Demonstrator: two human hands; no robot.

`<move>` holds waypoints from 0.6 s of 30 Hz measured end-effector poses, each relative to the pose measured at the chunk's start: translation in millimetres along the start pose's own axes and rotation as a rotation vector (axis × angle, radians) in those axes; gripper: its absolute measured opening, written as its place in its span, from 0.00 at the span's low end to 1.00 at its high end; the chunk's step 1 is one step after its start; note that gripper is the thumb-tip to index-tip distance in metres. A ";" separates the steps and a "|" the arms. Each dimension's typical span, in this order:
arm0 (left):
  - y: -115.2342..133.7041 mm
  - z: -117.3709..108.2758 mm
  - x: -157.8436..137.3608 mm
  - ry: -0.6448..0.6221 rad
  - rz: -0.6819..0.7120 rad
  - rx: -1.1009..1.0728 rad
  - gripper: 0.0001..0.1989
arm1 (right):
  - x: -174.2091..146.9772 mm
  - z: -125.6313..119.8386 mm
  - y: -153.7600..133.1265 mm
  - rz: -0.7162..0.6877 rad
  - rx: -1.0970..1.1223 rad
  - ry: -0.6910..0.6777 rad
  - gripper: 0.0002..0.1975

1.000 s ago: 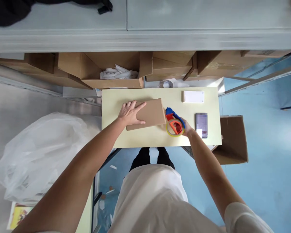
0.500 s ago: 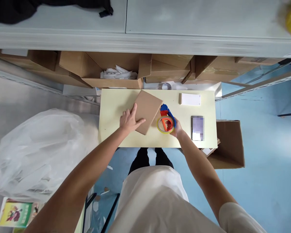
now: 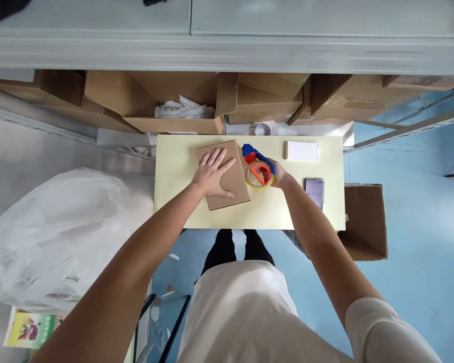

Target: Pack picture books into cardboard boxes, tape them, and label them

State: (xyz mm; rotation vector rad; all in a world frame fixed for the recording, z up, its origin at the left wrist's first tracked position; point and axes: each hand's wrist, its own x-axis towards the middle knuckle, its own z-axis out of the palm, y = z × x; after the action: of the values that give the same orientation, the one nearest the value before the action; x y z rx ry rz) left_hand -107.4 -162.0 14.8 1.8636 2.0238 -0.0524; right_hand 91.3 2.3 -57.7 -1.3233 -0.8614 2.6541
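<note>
A brown cardboard box [image 3: 229,194] lies on the pale yellow table [image 3: 174,212], slightly turned. My left hand [image 3: 213,174] rests flat on its top with the fingers spread. In my right hand [image 3: 279,174] is a blue and red tape dispenser [image 3: 263,170] with a roll of tape on it. It is beside the box's right edge, its blue head close to the upper right corner. Part of my right hand is hidden behind the dispenser.
A white stack of labels [image 3: 302,151] and a phone [image 3: 314,192] lie on the table's right side. Open cartons [image 3: 174,125] line the shelf behind. A big plastic bag [image 3: 60,232] is at left, an open carton [image 3: 366,222] at right.
The box has turned counter-clockwise on the table. My left hand has moved from its left edge onto its top with fingers spread. The tape dispenser has moved up a little, away from me.
</note>
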 end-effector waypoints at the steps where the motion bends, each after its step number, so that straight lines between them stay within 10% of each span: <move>1: 1.0 0.0 -1.0 -0.009 -0.009 0.002 0.60 | -6.9 -2.9 5.4 0.032 0.020 -0.001 0.13; 12: 1.4 -0.5 -1.9 -0.019 -0.017 0.033 0.60 | -115.1 -17.7 154.1 0.194 0.163 0.143 0.17; 18: 16.6 9.5 -11.4 0.071 -0.294 0.019 0.59 | -95.8 12.2 139.3 0.071 0.306 0.185 0.19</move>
State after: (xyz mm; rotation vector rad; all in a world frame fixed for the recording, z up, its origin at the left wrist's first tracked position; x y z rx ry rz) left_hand -88.4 -173.6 13.4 1.5847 2.3387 -0.0865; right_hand 169.5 -148.0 -52.7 -1.5077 -0.3751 2.5283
